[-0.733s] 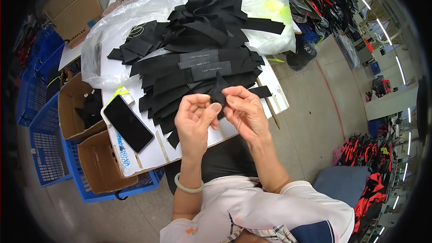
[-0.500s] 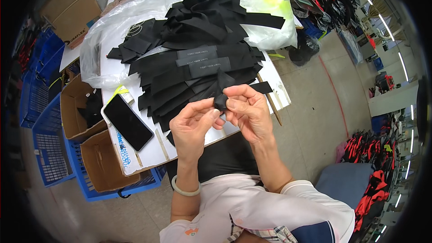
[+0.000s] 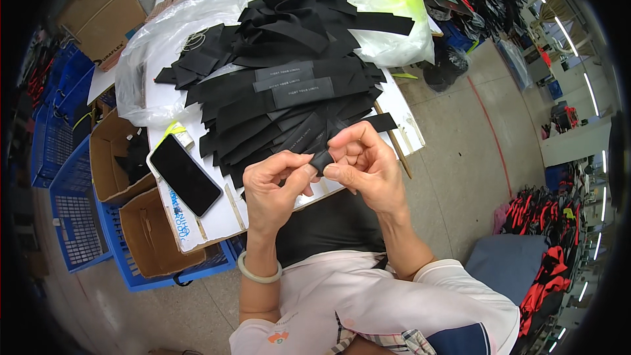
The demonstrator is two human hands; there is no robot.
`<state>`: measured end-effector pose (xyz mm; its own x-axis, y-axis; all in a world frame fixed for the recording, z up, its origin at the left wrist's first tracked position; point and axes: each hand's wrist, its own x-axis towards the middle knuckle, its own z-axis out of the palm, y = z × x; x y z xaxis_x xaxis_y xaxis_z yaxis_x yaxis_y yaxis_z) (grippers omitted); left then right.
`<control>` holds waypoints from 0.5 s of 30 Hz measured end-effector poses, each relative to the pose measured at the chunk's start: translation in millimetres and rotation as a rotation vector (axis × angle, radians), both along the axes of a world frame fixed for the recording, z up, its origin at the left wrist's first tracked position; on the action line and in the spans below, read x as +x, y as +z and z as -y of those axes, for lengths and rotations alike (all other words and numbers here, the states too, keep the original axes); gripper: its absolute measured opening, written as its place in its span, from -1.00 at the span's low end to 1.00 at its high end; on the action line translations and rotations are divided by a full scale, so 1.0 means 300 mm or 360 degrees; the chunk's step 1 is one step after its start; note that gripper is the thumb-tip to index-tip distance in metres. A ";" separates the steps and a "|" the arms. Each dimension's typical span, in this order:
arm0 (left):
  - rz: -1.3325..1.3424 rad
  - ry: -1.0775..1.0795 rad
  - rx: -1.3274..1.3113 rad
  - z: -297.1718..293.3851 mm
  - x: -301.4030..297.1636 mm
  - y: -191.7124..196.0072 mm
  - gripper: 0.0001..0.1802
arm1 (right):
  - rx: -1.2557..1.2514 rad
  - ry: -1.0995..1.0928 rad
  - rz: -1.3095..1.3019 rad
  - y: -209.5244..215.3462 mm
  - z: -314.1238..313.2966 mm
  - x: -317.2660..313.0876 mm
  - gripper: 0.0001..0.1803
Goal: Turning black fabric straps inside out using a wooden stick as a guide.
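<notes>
Blue crates (image 3: 77, 240) and cardboard boxes (image 3: 158, 246) stand left of a white surface (image 3: 213, 225), with a dark-screened phone (image 3: 186, 176) near its left edge. Black strips (image 3: 236, 108) fill the middle. Over the surface's near edge, the left hand (image 3: 271, 190) pinches a folded black piece (image 3: 321, 161) between thumb and fingers; the right hand (image 3: 369, 171) pinches its other side. Grey floor (image 3: 453, 131) lies rightward.

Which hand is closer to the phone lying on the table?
Left. The left hand is to the right of the phone; the right hand is farther right, beyond the left one.
</notes>
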<state>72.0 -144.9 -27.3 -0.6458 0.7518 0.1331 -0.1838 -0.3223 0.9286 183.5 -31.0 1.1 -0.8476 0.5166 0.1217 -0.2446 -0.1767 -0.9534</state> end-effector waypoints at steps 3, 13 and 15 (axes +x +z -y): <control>-0.0687 0.0399 -0.0211 -0.009 0.009 -0.025 -0.91 | 0.0351 0.0012 0.0197 -0.030 -0.002 -0.009 -0.76; -0.0740 0.0210 -0.0489 0.012 0.025 -0.012 -0.94 | 0.0693 -0.0279 0.0261 -0.050 -0.017 -0.007 -0.71; -0.0823 0.0375 -0.0448 0.021 0.031 -0.032 -0.94 | 0.0752 -0.0128 0.0225 -0.059 -0.014 -0.008 -0.67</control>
